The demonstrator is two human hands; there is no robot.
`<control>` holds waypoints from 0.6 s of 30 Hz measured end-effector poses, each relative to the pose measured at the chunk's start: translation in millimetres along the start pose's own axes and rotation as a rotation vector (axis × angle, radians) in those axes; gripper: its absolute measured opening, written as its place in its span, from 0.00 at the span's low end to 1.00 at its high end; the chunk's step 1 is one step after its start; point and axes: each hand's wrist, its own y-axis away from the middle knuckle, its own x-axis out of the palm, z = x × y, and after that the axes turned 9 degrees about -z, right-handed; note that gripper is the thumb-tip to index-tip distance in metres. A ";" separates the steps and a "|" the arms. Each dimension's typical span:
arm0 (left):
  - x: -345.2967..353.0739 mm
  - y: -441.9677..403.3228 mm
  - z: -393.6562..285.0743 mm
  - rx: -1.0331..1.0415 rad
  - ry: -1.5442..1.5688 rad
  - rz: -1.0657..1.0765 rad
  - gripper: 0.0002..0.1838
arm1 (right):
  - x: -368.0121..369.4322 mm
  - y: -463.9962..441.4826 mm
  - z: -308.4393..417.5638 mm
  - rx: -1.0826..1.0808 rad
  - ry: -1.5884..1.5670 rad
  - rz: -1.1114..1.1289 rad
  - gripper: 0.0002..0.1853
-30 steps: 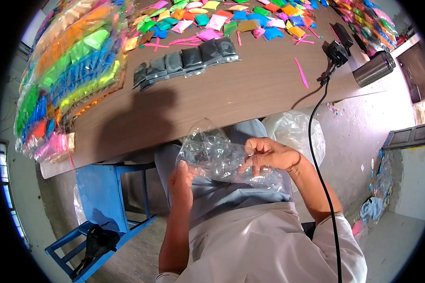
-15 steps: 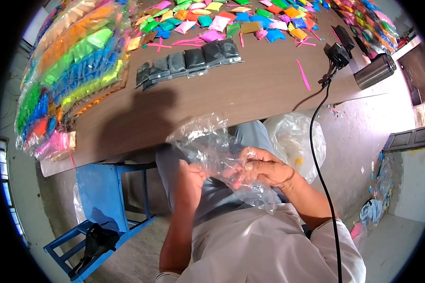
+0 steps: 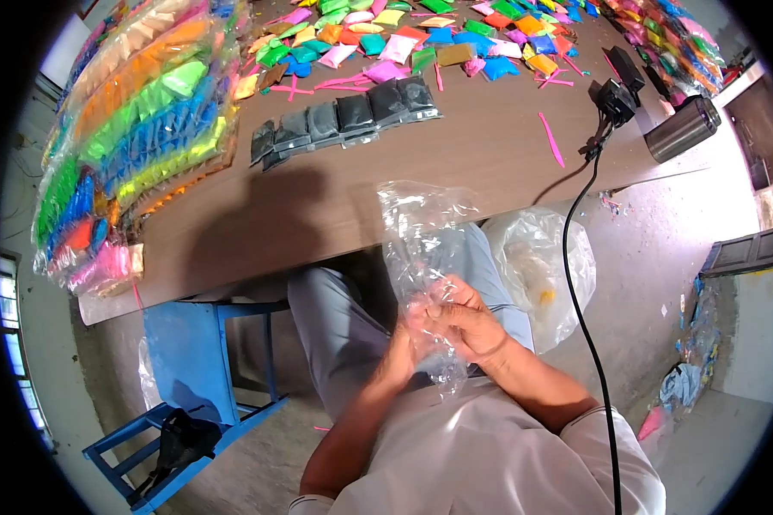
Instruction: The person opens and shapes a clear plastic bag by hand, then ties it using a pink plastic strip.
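A clear plastic bag (image 3: 416, 227) is bunched at its middle between my two hands, above my lap. Its wide upper part stands up over the table's front edge and its lower end hangs below my fingers. My right hand (image 3: 468, 322) grips it with the thumb on top. Close against it, my left hand (image 3: 408, 339) is also closed on the bag, its fingers partly hidden by the plastic. Beyond the bag, a row of dark grey packets (image 3: 343, 118) lies on the brown table (image 3: 472, 142).
Layered bags of coloured packets (image 3: 159, 103) cover the table's left side. Loose coloured packets (image 3: 395, 48) lie at the back. At the right are a metal flask (image 3: 683, 129) and a black cable (image 3: 575, 283). A blue chair (image 3: 185, 352) and a large plastic bag (image 3: 545, 275) are below the table.
My left hand has moved right to meet my right hand. The clear bag, spread out before, is now gathered and more upright between them.
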 end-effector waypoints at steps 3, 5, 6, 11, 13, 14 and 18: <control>-4.2 -2.3 7.4 0.009 0.071 -0.025 0.34 | 4.3 0.0 -8.3 -0.073 0.063 -0.069 0.11; -8.0 -4.4 10.2 -0.058 0.133 -0.053 0.33 | 2.4 3.0 -10.7 -0.143 0.165 -0.105 0.10; -11.4 -6.3 12.1 -0.016 -0.032 -0.063 0.33 | -0.6 5.4 -10.6 -0.158 0.400 -0.166 0.08; -3.7 -2.8 -14.0 0.123 -0.686 -0.326 0.20 | 1.0 4.2 -20.6 -0.451 0.831 -0.232 0.06; 3.3 1.5 -26.3 0.153 -0.783 -0.302 0.17 | 9.0 10.6 -6.1 -0.246 0.670 -0.216 0.06; -12.1 -4.3 -10.5 0.188 -0.754 -0.294 0.15 | 10.1 9.8 -1.9 -0.256 0.658 -0.145 0.06; -63.0 -28.0 51.0 0.368 -0.821 -0.291 0.16 | 20.8 12.5 17.1 -0.132 0.540 -0.228 0.07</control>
